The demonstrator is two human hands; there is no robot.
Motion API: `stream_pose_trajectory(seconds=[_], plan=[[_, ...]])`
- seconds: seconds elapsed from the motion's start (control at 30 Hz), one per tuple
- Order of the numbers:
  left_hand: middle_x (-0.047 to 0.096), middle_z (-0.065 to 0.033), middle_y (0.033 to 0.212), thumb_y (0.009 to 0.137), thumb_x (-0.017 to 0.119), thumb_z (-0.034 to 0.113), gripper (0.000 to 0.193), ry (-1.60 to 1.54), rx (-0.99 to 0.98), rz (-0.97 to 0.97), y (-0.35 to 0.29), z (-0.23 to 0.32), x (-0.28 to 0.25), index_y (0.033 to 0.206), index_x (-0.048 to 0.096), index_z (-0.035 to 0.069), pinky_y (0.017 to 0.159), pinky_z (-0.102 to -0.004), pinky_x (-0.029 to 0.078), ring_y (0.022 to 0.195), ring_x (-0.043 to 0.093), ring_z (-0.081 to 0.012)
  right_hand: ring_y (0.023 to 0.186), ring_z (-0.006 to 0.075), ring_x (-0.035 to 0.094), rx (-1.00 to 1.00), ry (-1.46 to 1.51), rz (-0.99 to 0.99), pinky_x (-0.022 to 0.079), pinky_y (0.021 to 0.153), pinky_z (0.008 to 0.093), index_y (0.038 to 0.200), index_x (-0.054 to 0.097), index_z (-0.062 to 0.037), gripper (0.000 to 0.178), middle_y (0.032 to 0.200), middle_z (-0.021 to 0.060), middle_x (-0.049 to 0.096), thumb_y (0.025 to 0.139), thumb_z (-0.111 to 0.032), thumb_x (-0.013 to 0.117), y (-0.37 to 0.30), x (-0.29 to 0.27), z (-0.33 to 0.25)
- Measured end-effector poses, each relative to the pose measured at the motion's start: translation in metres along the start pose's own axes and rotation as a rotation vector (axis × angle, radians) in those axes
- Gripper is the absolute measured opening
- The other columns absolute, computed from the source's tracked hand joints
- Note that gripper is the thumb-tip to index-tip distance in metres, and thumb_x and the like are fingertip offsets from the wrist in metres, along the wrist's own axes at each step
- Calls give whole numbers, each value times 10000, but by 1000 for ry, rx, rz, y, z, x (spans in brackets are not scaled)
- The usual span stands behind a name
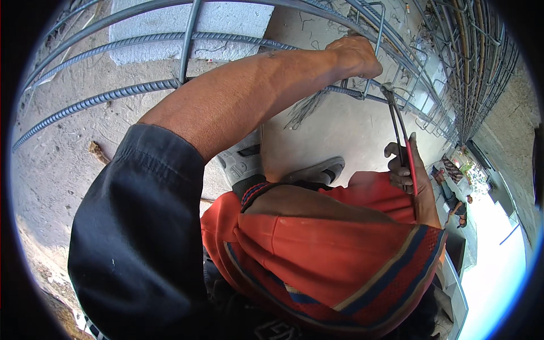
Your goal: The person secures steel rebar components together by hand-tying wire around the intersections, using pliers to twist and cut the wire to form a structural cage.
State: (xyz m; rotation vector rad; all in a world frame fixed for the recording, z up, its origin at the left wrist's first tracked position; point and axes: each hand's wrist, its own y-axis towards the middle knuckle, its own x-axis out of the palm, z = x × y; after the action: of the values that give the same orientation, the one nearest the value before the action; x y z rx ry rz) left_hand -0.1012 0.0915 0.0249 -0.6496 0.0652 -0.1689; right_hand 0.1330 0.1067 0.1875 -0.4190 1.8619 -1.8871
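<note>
My left arm reaches across to the rebar cage, and my left hand (357,56) is closed at its bars with the fingers partly hidden. A bundle of thin tie wires (306,109) trails out from under the wrist, apparently held in that hand. My right hand (407,167) grips a pair of pincers (410,161) with red-covered handles. Their jaws meet a ribbed bar (374,98) close to a bent stirrup (378,39), just beside my left hand. Any wire in the jaws is too small to make out.
Long curved rebars (113,93) run across the left and top. A pale block (226,28) lies beyond them. Stacked rebar cages (476,62) stand at the far right. Other people (453,190) are at the right. My shoes (241,161) are on the dusty floor below.
</note>
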Motion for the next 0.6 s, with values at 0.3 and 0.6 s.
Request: stream_pose_trajectory(seconds=[0.3, 0.6], plan=[[647, -181, 850, 692, 619, 356, 397, 57, -19, 81, 10, 4, 13, 799, 665, -23, 750, -353, 496, 826, 636, -271, 392, 44, 306, -83, -948, 140, 250, 389, 234, 910, 685, -10, 291, 464, -53, 405, 860, -291, 628, -87, -22, -53], [608, -129, 766, 710, 651, 456, 561, 31, -38, 35, -7, 15, 4, 976, 603, -37, 507, -321, 460, 640, 581, -190, 520, 133, 424, -400, -1100, 446, 384, 518, 330, 1076, 646, -25, 465, 535, 46, 447, 928, -427, 466, -33, -109, -16]])
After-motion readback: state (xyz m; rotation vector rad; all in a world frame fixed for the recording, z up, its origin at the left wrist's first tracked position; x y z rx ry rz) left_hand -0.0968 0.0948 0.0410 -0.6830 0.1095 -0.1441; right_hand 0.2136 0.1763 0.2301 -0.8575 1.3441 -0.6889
